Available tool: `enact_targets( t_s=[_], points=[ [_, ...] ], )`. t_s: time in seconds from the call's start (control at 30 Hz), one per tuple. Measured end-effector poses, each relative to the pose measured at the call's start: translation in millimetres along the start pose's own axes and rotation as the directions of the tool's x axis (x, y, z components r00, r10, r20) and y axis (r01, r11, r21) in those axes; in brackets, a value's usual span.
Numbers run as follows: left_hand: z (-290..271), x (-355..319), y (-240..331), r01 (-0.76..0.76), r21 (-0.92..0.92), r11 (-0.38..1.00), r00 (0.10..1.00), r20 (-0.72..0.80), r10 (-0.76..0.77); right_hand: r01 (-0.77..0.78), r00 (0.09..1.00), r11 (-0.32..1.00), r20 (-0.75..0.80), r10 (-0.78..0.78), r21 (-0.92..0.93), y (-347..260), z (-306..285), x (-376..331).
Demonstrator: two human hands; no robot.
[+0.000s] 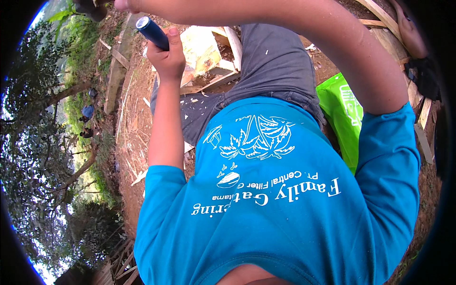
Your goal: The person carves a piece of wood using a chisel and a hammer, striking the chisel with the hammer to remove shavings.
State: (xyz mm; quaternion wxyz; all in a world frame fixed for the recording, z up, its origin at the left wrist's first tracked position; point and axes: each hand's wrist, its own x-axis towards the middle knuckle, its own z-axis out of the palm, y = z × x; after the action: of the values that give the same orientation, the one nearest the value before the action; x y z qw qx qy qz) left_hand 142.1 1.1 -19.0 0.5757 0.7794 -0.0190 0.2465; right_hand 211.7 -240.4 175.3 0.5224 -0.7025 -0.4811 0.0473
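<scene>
My left hand (166,59) is closed around a dark blue cylinder (152,33) with a pale round end, its thumb lying along the side. What the cylinder belongs to, if anything, is hidden in the fist. My right forearm (209,10) crosses the top of the view toward the left. Of my right hand (122,4) only a small part shows at the upper edge, beside a dark blurred shape (90,7). Its fingers are cut off, so its hold cannot be told. Just right of my left hand is a pale wooden piece (202,50) with bright cut faces.
My legs in dark trousers (278,57) are bent, dotted with wood shavings. A bright green bag (339,118) lies by my right side. Wooden strips (118,54) and offcuts (424,142) are scattered over brown soil (135,121). Trees (38,161) stand at the left.
</scene>
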Motion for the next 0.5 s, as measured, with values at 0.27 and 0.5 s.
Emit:
enact_targets(
  t_s=[0.27,0.5],
  points=[
    [4.9,-9.7,-9.1,-0.006,0.045,0.999,1.0,-0.002,0.006,-0.122,0.973,0.992,0.199,0.113,0.036,8.4,-6.0,-4.6],
    [4.5,-12.3,-9.3,0.033,0.044,0.998,0.999,-0.005,-0.033,-0.465,0.837,0.868,0.233,0.495,-0.173,-16.5,-2.6,11.8]
  ],
)
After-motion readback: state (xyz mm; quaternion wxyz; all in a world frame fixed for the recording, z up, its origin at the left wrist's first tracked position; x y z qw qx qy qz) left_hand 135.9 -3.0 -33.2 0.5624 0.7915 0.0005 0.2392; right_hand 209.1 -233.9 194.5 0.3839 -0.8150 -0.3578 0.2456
